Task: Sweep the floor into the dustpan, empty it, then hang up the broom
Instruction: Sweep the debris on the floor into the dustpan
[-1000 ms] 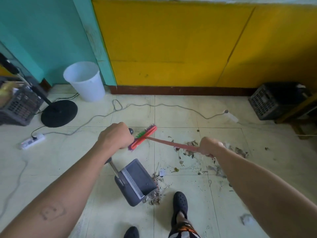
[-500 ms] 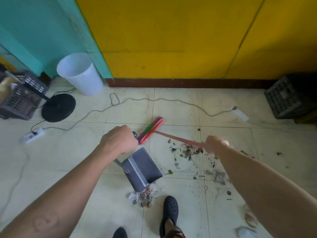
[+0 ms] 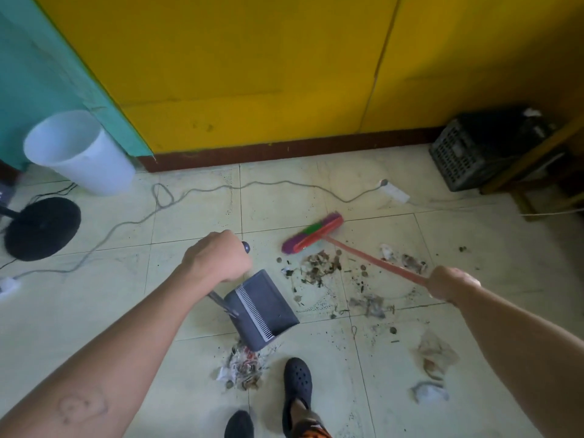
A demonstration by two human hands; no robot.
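Red broom (image 3: 319, 232), long-handled, bristle head purple and green: I hold its handle in my right hand (image 3: 452, 284), fingers wrapped tight around the shaft. Long axis runs from that hand up and to the left, with the head at the far end, on or just above the floor tiles (image 3: 196, 210); I cannot tell which.

Grey dustpan (image 3: 262, 306), upright handle: my left hand (image 3: 218, 263) is closed in a fist over the handle top. Pan sits on the floor just below that hand, its open mouth facing right, towards the debris.

Main debris pile (image 3: 320, 267), dry scraps and dust: lies between broom head and pan mouth, just on the near side of the bristles, up and to the right of the pan. This is the relation that counts: head beyond the pile, pan on the near-left side. I judge a pull down and to the left along that line would carry the pile into the mouth.

Second litter heap (image 3: 243, 368): behind the pan's back edge, beside my shoe (image 3: 297, 384); not in the stroke's path.

White bin (image 3: 79, 153): far left by the wall, well apart.
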